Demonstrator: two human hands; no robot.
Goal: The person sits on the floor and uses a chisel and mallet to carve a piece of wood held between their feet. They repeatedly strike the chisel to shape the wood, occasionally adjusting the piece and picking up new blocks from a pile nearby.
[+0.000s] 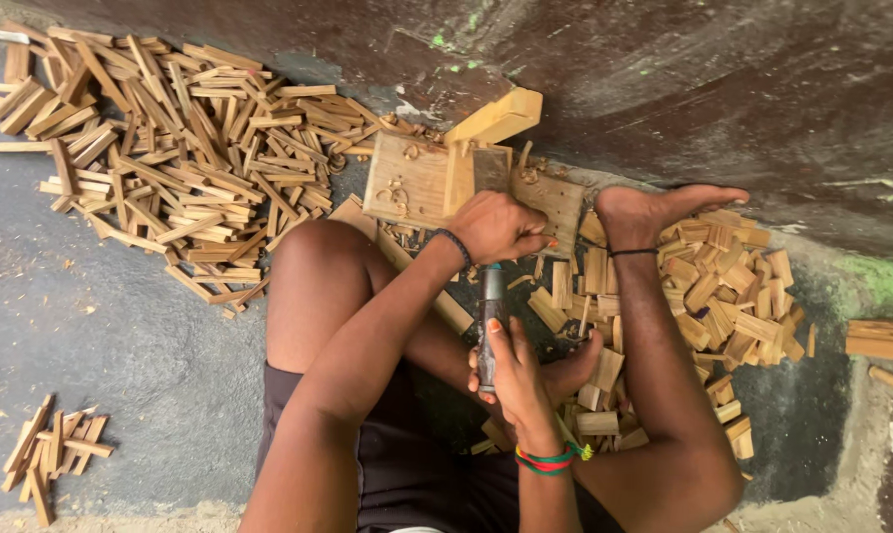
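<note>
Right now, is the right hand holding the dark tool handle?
Yes, the right hand is wrapped around the dark tool handle below the wooden block.

One camera only, worn on the head, looks almost straight down from close above the lap. It faces the grey floor and the foot of a dark wall along the top edge (the far side). Bent legs fill the lower middle; no second view overlaps.

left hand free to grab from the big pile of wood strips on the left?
Probably not right now. The left hand is pressed on the wooden block, and the big pile of wood strips lies apart from it, beyond the raised knee. Nothing else blocks it.
</note>
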